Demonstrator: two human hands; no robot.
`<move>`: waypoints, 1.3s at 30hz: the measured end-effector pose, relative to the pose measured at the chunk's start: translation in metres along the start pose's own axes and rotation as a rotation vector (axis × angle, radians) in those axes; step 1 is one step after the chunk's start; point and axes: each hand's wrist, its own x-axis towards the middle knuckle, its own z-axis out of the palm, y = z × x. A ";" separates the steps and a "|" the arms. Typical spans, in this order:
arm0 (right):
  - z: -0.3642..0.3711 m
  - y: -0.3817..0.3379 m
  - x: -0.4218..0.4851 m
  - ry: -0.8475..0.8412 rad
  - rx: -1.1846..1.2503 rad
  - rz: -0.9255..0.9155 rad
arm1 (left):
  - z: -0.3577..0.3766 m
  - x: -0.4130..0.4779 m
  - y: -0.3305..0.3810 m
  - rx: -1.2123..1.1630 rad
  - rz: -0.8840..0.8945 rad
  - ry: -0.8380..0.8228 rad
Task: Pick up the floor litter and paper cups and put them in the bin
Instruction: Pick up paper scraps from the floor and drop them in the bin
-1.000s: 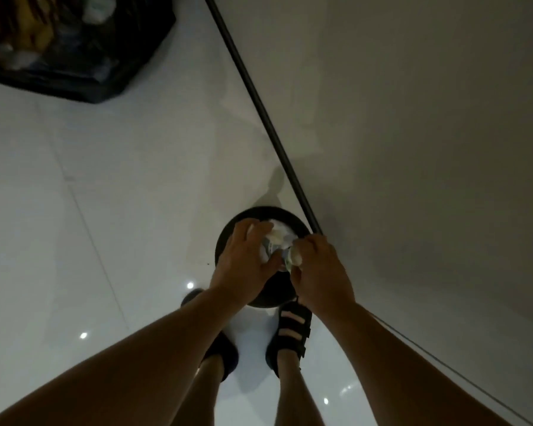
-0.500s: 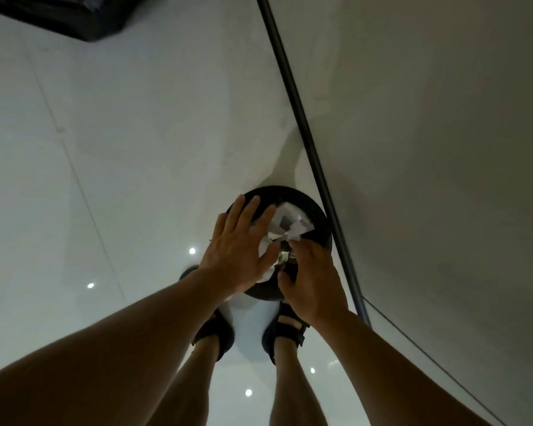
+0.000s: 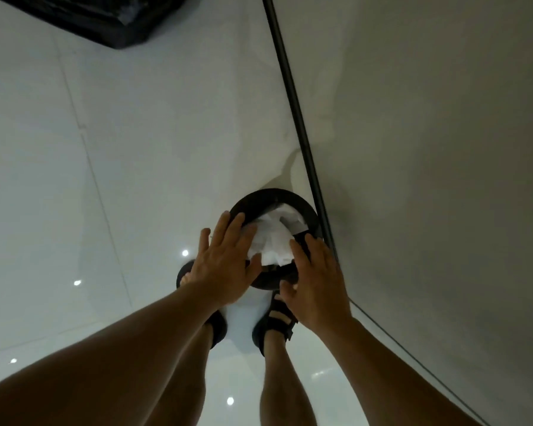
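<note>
A round black bin (image 3: 302, 207) stands on the white floor against the wall, right in front of my feet. Crumpled white paper (image 3: 273, 238) fills its mouth. My left hand (image 3: 225, 265) is spread flat over the bin's near left rim, fingers straight and touching the paper. My right hand (image 3: 317, 281) hovers over the near right rim with fingers extended towards the paper and nothing held. No paper cup shows in this view.
A grey wall (image 3: 428, 149) rises at the right, with a black skirting line (image 3: 293, 96) along its base. A black plastic bag (image 3: 105, 16) lies on the floor at the top left. My sandalled feet (image 3: 274, 324) stand just behind the bin.
Both hands have gone from holding the white litter together over the bin to flat and spread, with the paper now lying in the bin. The view has tipped down towards the bin.
</note>
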 end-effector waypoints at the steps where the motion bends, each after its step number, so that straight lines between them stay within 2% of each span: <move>1: -0.014 -0.001 -0.006 -0.007 -0.024 -0.006 | -0.013 -0.008 -0.001 -0.012 -0.014 0.014; 9: -0.154 -0.073 -0.056 0.033 -0.121 -0.123 | -0.147 -0.124 -0.021 -0.110 -0.143 0.176; 13: -0.212 -0.127 -0.092 0.045 -0.187 -0.282 | -0.199 -0.199 -0.027 -0.167 -0.235 0.216; 18: -0.244 -0.183 -0.143 0.045 -0.314 -0.496 | -0.220 -0.298 -0.019 -0.273 -0.416 0.374; 24: -0.247 -0.233 -0.216 -0.044 -0.499 -0.740 | -0.173 -0.436 0.020 -0.414 -0.731 0.391; 29: -0.218 -0.303 -0.298 -0.108 -0.657 -1.018 | -0.127 -0.559 0.044 -0.574 -1.054 0.519; 34: -0.155 -0.367 -0.414 -0.123 -0.793 -1.332 | -0.061 -0.686 0.072 -0.698 -1.373 0.710; 39: -0.067 -0.401 -0.557 -0.145 -0.884 -1.582 | 0.042 -0.816 0.125 -0.833 -1.652 0.812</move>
